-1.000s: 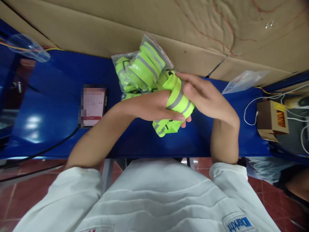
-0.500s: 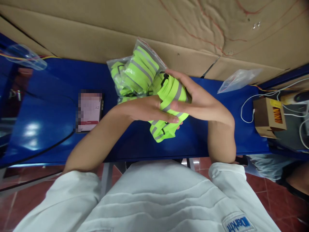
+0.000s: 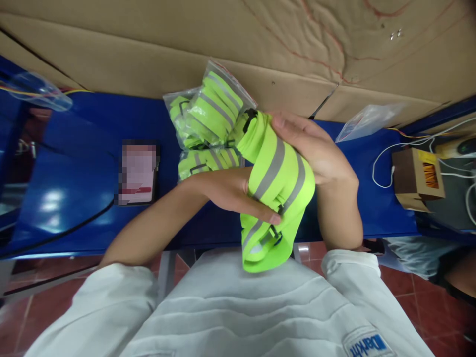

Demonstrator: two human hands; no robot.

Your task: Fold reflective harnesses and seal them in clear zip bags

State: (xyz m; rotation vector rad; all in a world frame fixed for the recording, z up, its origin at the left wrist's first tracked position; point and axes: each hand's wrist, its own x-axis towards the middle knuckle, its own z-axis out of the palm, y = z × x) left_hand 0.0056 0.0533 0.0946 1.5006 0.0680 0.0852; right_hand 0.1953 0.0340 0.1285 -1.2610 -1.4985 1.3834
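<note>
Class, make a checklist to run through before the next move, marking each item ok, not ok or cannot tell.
1. Left hand holding the reflective band: ok.
2. Right hand gripping the band: cannot tell; its hold is partly hidden.
3. Band gathered neatly: not ok; a loose loop hangs below the left hand.
4. Clear bag lying apart from the band: ok.
5. Filled bags sealed: cannot tell.

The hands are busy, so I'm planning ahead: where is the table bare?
Bare blue table shows left of the screen device, beyond the black cable, and between the right forearm, clear bag and white cable. A narrower strip separates the device from the bagged bundles, which crowd the middle before the cardboard.
</note>
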